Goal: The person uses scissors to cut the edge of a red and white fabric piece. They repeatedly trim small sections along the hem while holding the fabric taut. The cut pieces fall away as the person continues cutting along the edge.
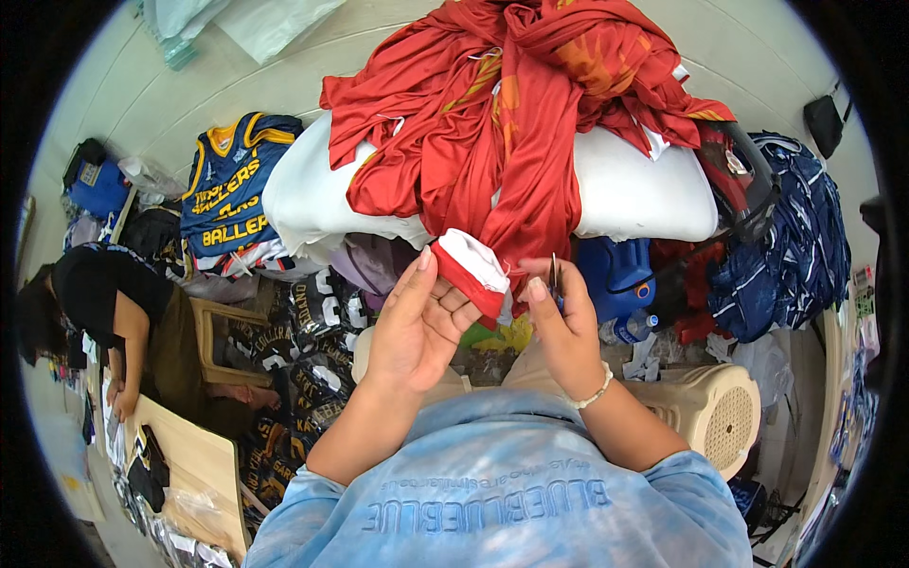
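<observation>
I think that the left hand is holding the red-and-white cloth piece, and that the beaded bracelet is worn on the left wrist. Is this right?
Not quite: the head view shows the bracelet on the right wrist, not the left. The left hand does hold the red-and-white cloth piece.

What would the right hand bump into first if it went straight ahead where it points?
The right hand would probably meet the shiny red fabric draped over the white padded surface, though depth is unclear.

The right hand [568, 339] hides most of a small dark tool [556, 273], its kind unclear.
</observation>
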Tool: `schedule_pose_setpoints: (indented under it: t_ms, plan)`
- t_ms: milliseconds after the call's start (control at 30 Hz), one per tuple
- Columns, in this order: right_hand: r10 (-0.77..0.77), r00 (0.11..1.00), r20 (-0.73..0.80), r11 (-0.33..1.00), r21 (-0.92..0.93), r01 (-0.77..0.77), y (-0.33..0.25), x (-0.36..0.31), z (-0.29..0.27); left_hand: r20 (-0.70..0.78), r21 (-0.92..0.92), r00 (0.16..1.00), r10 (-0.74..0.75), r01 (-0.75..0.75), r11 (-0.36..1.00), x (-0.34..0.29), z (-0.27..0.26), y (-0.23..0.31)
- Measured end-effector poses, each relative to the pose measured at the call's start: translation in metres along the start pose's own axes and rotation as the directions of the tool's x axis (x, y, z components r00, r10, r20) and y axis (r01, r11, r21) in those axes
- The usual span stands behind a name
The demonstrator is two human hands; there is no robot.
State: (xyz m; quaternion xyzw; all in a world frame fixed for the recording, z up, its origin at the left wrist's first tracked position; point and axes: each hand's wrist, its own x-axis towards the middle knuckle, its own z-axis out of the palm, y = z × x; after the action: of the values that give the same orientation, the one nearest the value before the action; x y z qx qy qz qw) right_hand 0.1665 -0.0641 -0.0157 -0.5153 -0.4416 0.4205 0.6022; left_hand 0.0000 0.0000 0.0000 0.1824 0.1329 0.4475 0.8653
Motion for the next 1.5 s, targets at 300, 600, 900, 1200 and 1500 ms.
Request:
schedule_pose_setpoints:
  t_ms: [300, 600, 900, 1200, 1500]
  plan:
    - [-0.322, 0.937, 0.133, 0.868, -0.353, 0.349, -0.025, -0.021, -0.014, 0.071, 0.343, 0.987, 0.146, -0.162, 0.925, -0.007, 0.020, -0.006]
    - [-0.394, 0.915, 0.084, 0.821, -0.415, 0.392, -0.039, -0.031, -0.008, 0.118, 0.463, 0.966, 0.230, -0.258, 0.848, -0.014, 0.025, -0.010]
    - [-0.329, 0.942, 0.061, 0.884, -0.330, 0.330, -0.038, -0.029, -0.009, 0.143, 0.457, 0.954, 0.262, -0.299, 0.838, -0.016, 0.022, -0.010]
    - [-0.390, 0.913, 0.123, 0.828, -0.388, 0.406, -0.042, -0.030, -0.010, 0.142, 0.424, 0.958, 0.248, -0.285, 0.860, -0.016, 0.022, -0.014]
    - [-0.403, 0.907, 0.125, 0.810, -0.413, 0.417, -0.041, -0.029, -0.010, 0.140, 0.472, 0.957, 0.256, -0.292, 0.832, -0.017, 0.020, -0.017]
